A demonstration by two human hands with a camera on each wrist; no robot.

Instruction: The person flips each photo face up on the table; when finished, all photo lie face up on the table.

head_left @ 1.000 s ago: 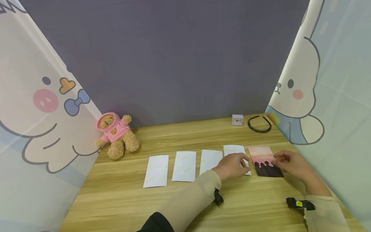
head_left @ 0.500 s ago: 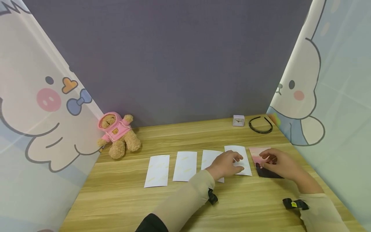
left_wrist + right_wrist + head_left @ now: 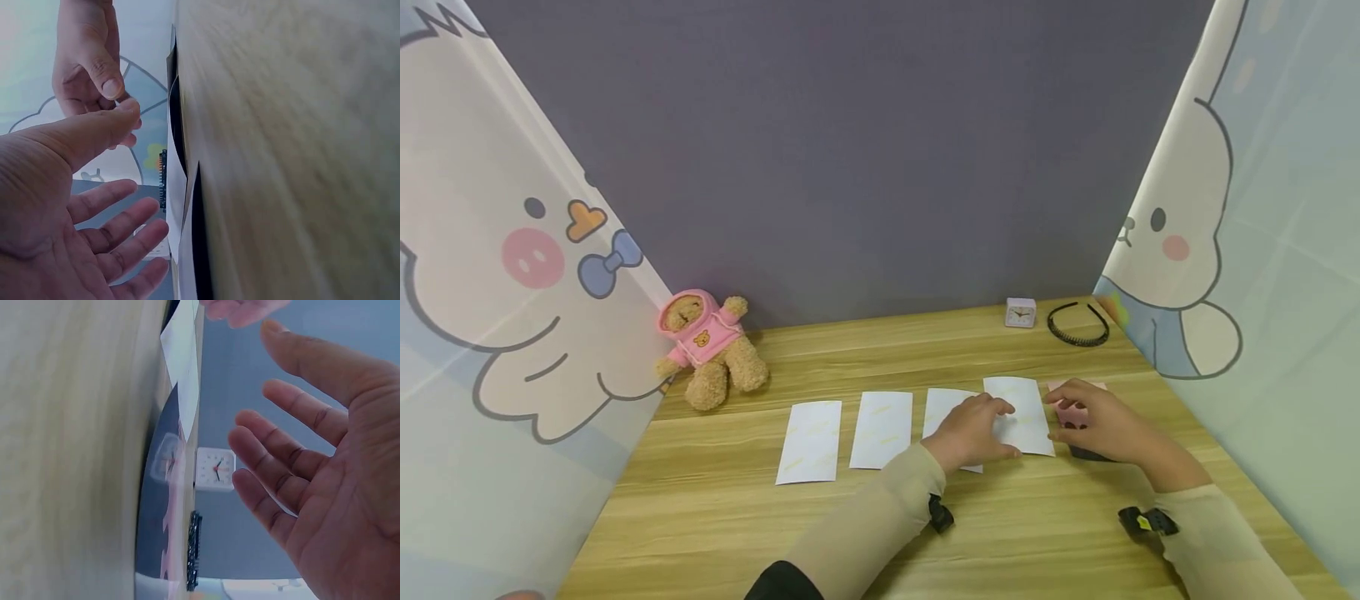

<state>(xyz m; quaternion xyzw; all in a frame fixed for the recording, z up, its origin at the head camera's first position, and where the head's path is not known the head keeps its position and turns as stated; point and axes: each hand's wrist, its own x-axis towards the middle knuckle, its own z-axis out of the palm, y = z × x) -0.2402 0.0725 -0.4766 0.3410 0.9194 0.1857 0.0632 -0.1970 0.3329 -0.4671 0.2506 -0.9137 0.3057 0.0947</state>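
Note:
Several white cards with faint yellow marks lie in a row on the wooden table, among them a far-left card (image 3: 808,442) and a rightmost white card (image 3: 1028,417). Beyond that one lies a glossy photo card (image 3: 1075,414) with a pink sky and dark silhouettes, partly covered by my right hand (image 3: 1101,425). That hand hovers over it, fingers loosely bent and holding nothing. My left hand (image 3: 972,432), fingers spread, is above the third card (image 3: 942,406) and the left edge of the rightmost white one. In the left wrist view its palm (image 3: 31,250) shows nothing held.
A teddy bear (image 3: 706,343) in a pink hoodie leans at the back left. At the back right stand a small white clock (image 3: 1020,313) and a black headband (image 3: 1078,325). A grey panel (image 3: 850,167) and printed side curtains enclose the table (image 3: 715,533).
My right hand has left the photo card's right edge and moved left over it. My left hand has drawn back left, uncovering the rightmost white card. The cards stay in place.

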